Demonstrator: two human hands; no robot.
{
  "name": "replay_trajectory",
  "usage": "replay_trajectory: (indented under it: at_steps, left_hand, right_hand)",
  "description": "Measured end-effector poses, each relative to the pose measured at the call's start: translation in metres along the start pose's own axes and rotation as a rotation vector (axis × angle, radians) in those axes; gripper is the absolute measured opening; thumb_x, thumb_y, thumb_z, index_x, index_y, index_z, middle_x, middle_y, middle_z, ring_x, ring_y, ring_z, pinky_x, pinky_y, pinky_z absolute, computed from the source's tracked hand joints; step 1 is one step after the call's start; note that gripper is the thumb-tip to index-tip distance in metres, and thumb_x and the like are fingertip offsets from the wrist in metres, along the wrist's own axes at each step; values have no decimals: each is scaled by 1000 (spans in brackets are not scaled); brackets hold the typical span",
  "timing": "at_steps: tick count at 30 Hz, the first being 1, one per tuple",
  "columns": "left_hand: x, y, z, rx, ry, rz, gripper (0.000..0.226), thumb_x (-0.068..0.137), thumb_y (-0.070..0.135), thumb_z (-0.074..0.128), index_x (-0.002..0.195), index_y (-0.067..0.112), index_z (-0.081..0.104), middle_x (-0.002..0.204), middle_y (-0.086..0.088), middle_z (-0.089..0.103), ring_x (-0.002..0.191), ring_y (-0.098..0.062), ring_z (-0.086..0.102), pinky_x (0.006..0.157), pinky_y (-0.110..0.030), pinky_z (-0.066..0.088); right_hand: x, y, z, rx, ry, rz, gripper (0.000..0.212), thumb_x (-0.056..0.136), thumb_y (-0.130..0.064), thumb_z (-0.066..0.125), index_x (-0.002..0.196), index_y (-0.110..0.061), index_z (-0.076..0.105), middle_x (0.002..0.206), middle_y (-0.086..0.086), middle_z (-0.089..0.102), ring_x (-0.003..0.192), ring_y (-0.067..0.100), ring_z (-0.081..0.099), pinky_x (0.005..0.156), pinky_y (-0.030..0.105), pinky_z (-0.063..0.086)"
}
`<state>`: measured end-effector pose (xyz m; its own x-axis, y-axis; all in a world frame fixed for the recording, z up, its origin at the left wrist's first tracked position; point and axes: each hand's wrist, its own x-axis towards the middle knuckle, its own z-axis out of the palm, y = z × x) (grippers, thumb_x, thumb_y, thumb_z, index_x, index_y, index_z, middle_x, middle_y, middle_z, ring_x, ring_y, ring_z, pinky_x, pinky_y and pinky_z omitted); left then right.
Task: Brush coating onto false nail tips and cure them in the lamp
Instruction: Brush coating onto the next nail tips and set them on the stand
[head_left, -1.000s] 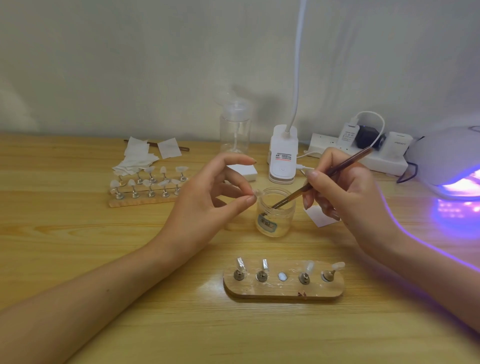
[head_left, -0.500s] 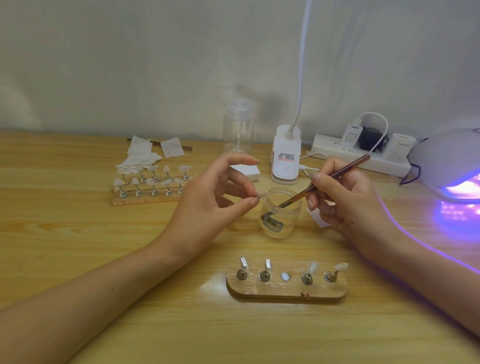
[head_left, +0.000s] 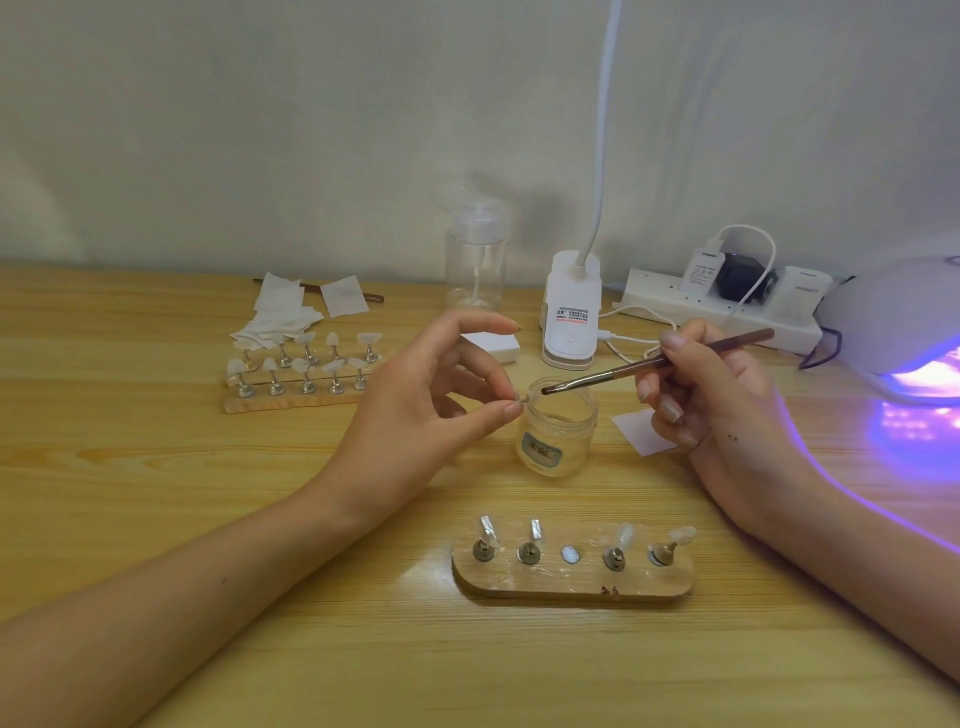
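Nearest, a wooden holder (head_left: 571, 579) carries 4 stands, each with a nail tip clipped on top, and 1 bare magnet spot in the middle; red marks on its front edge are too small to read. Behind it sits the open jar (head_left: 557, 434), whose pale label has 2 characters I cannot make out. The brush (head_left: 654, 366), dipped deep in the jar 0.5 s ago, is now lifted so its bristles sit at the rim, beside the small nail tip (head_left: 524, 399) pinched between thumb and finger of the left hand (head_left: 415, 415). The right hand (head_left: 711, 400) grips the brush handle like a pen. The brush looks loaded, so coating this tip seems next. Farther back stand a second holder (head_left: 301, 387) with 10 tips, a lamp base (head_left: 570, 312) with unreadable red and black print, and the curing lamp (head_left: 904, 332) glowing purple.
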<state>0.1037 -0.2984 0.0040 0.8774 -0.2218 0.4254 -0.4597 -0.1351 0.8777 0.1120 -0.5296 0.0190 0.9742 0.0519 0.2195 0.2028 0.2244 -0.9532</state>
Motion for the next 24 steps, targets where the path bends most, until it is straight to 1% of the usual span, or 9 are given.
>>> replay_trajectory:
  at_steps: [3, 5, 8, 10, 12, 16, 19, 21, 24]
  left_hand:
    - [0, 1, 1, 9, 1, 3, 49, 85, 5, 77, 125, 25, 59, 87, 2, 70, 85, -15, 71, 66, -36, 53]
    - [0, 1, 1, 12, 5, 4, 49, 85, 4, 77, 125, 25, 59, 87, 2, 71, 86, -15, 71, 66, -36, 53]
    - [0, 1, 0, 17, 12, 7, 48, 85, 4, 77, 124, 25, 59, 87, 2, 71, 87, -16, 71, 67, -34, 53]
    - [0, 1, 1, 21, 15, 11, 48, 85, 4, 77, 124, 25, 60, 87, 1, 71, 87, -17, 71, 67, -37, 52]
    - [0, 2, 1, 26, 18, 18, 47, 85, 3, 77, 123, 25, 60, 85, 2, 71, 85, -15, 70, 66, -41, 50]
    - [0, 2, 1, 40, 22, 31, 47, 85, 2, 77, 123, 25, 60, 85, 3, 71, 84, -15, 70, 64, -43, 47]
    - [0, 2, 1, 47, 23, 39, 47, 86, 3, 76, 123, 25, 60, 85, 3, 71, 84, -15, 69, 64, -46, 47]
    - [0, 2, 2, 49, 24, 42, 47, 86, 3, 76, 124, 25, 60, 85, 3, 71, 85, -15, 70, 63, -45, 46]
    - [0, 2, 1, 58, 24, 48, 48, 86, 3, 76, 125, 25, 59, 86, 4, 71, 86, -15, 70, 63, -43, 47]
  right_hand:
    - [-1, 1, 2, -28, -30, -11, 20, 83, -35, 60, 71, -25, 49, 63, 3, 62, 47, 6, 41, 42, 15, 29]
    - [-1, 2, 4, -41, -39, -11, 20, 83, -35, 61, 69, -26, 51, 64, 4, 63, 47, 7, 41, 41, 15, 30]
    - [0, 2, 3, -35, 0, 9, 20, 84, -30, 60, 74, -20, 47, 62, 6, 62, 45, 8, 39, 39, 16, 28]
    - [0, 2, 2, -21, 27, 22, 19, 88, -25, 58, 75, -18, 45, 61, 6, 61, 45, 8, 38, 39, 16, 28]
    - [-1, 0, 2, -2, 14, 8, 20, 87, -27, 58, 76, -18, 44, 61, 5, 62, 45, 8, 36, 40, 16, 27]
    - [-3, -1, 6, -12, -39, -15, 20, 84, -30, 58, 77, -17, 45, 63, 5, 63, 45, 6, 38, 39, 15, 28]
    - [-2, 0, 5, -18, -7, 15, 19, 84, -28, 59, 79, -16, 45, 62, 6, 63, 45, 7, 37, 38, 15, 27]
    - [-1, 0, 3, 12, 10, 26, 18, 84, -27, 59, 79, -15, 45, 62, 5, 62, 44, 7, 36, 38, 15, 26]
    - [-1, -1, 3, 11, -26, -8, 19, 86, -29, 58, 78, -17, 46, 64, 3, 63, 43, 6, 36, 39, 15, 28]
